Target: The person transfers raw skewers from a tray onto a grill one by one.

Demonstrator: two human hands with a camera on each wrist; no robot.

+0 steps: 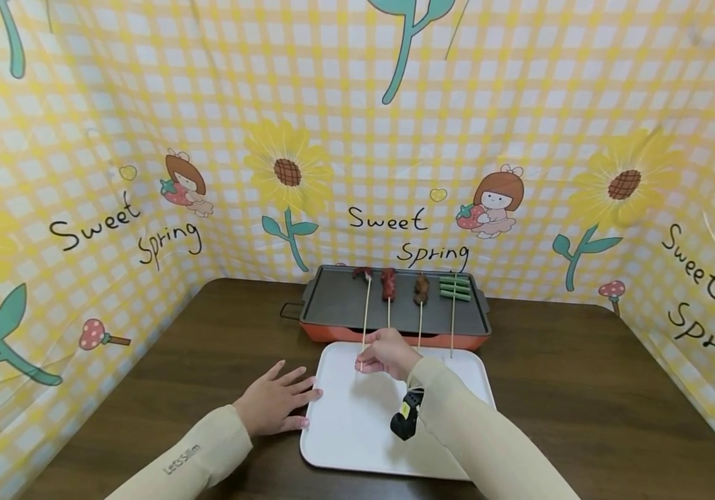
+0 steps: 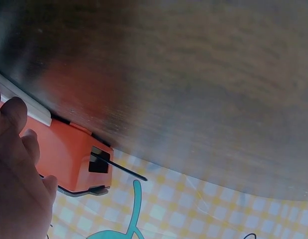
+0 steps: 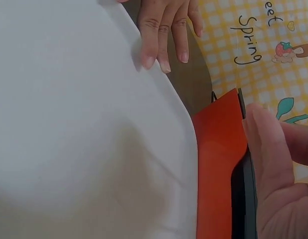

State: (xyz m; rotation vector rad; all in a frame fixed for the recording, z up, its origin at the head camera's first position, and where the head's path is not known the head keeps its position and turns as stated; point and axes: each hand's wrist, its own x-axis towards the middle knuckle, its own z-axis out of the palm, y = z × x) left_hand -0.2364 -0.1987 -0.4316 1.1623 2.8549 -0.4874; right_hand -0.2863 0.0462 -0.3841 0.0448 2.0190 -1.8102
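My right hand (image 1: 388, 355) pinches the lower end of the leftmost skewer (image 1: 366, 309), above the far part of a white tray (image 1: 344, 430). That skewer's dark reddish food lies on the grey plate of an orange electric grill (image 1: 332, 309). To its right on the plate are a red meat skewer (image 1: 388, 285), a brown meat skewer (image 1: 421, 288) and a green vegetable skewer (image 1: 454, 287). My left hand (image 1: 276, 403) has its fingers spread, with fingertips at the tray's left rim. In the right wrist view, the held stick cannot be made out.
The dark wooden table (image 1: 582, 396) extends on both sides of the tray. A thin black wire handle (image 1: 290, 310) sticks out from the grill's left end. Behind and beside the table hangs a yellow checked cloth (image 1: 357, 173) with printed flowers.
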